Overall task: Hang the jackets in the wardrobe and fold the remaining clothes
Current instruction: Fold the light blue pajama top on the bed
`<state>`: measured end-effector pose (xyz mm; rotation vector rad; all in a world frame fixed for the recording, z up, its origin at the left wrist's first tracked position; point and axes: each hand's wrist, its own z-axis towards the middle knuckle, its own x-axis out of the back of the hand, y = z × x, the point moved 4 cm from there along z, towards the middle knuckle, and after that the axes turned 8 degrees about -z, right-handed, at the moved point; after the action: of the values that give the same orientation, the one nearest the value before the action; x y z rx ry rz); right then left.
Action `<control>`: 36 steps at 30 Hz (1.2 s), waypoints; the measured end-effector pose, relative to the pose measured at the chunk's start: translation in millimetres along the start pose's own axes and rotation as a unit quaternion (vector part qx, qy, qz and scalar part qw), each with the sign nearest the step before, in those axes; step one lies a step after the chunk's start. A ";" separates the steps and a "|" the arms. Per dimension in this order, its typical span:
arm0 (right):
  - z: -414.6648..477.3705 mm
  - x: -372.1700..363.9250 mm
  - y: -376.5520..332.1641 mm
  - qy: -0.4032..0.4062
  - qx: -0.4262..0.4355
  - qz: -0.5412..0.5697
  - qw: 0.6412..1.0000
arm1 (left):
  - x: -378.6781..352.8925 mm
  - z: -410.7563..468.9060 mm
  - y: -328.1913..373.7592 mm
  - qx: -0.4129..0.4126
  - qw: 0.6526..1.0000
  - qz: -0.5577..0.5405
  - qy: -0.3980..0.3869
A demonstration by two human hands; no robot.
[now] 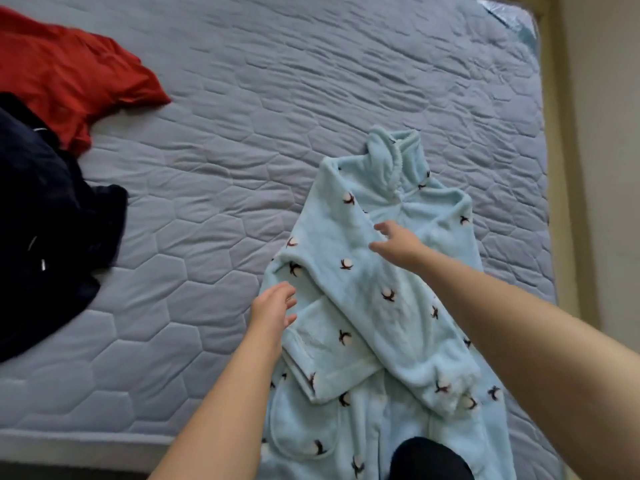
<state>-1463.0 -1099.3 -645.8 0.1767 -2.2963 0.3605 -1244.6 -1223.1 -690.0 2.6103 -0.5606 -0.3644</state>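
quilted mattress (277, 81) bears fleece robe (377, 306), red garment (69, 71), dark garment (45, 220)

There is one camera. It sits on the person's head and looks forward and down onto the bed (242, 81). It is close. Both bare arms reach in from the bottom edge, and the left hand (272, 306) and right hand (398, 242) sit near the middle. The light blue robe (381, 306) fills the lower middle. The view is wide, so the bed's right side looks bent. A red cloth (69, 71) and a dark garment (45, 209) are cut off at the left edge. A strip of wall (609, 133) shows on the right.
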 end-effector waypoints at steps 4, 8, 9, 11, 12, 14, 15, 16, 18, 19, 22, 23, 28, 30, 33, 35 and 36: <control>68.3 15.0 -35.5 0.076 0.055 0.029 0.995 | -13.7 26.2 -10.9 0.034 0.993 -0.114 0.009; 148.0 7.5 -68.4 0.020 0.067 0.087 0.994 | -52.9 64.8 -29.6 0.064 0.967 -0.244 -0.032; 161.0 4.8 -70.6 0.008 0.059 0.067 0.996 | -62.0 74.4 -32.7 0.066 0.962 -0.262 -0.038; 178.5 3.3 -68.9 0.005 0.032 0.037 0.999 | -77.5 92.1 -33.9 0.072 0.955 -0.285 -0.046; 185.2 2.9 -67.4 -0.005 0.023 0.039 0.999 | -82.7 99.7 -32.2 0.071 0.949 -0.303 -0.046; 193.9 2.7 -66.7 -0.054 0.026 0.113 0.992 | -85.9 109.3 -24.4 0.041 0.936 -0.348 -0.022; 196.0 4.7 -68.9 -0.076 0.046 0.187 0.978 | -83.1 112.8 -20.0 0.006 0.928 -0.372 -0.001; 199.0 7.7 -73.3 -0.085 0.075 0.265 0.957 | -78.3 116.8 -15.6 -0.032 0.922 -0.385 0.018; 206.5 9.8 -82.2 -0.092 0.120 0.338 0.929 | -71.0 124.1 -10.1 -0.062 0.922 -0.381 0.035; 210.9 6.8 -85.1 -0.094 0.128 0.327 0.932 | -69.6 128.5 -9.2 -0.054 0.925 -0.374 0.038; 224.2 -6.6 -90.9 -0.076 0.129 0.253 0.956 | -65.6 138.6 -8.5 -0.035 0.934 -0.354 0.045; 228.9 -10.0 -92.5 -0.069 0.131 0.232 0.962 | -64.6 140.9 -8.9 -0.043 0.935 -0.350 0.047; 238.3 -17.3 -98.6 -0.042 0.130 0.143 0.980 | -61.3 148.9 -11.9 -0.028 0.938 -0.338 0.072; 229.6 -15.8 -99.1 -0.075 0.125 0.179 0.973 | -63.6 142.4 -10.0 -0.024 0.944 -0.325 0.049; 213.5 -9.7 -91.3 -0.114 0.112 0.228 0.960 | -66.0 125.4 -9.9 -0.033 0.968 -0.249 0.007; 206.2 -9.2 -81.1 -0.108 0.100 0.232 0.962 | -63.8 116.4 -11.7 -0.039 0.988 -0.151 0.010; 201.1 -9.4 -77.3 -0.099 0.099 0.231 0.963 | -62.0 113.2 -12.9 -0.037 0.993 -0.108 0.015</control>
<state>-1577.8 -1235.4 -767.6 -0.2429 -2.4841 0.8455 -1333.6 -1226.5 -784.4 2.6050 -0.2503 -0.4043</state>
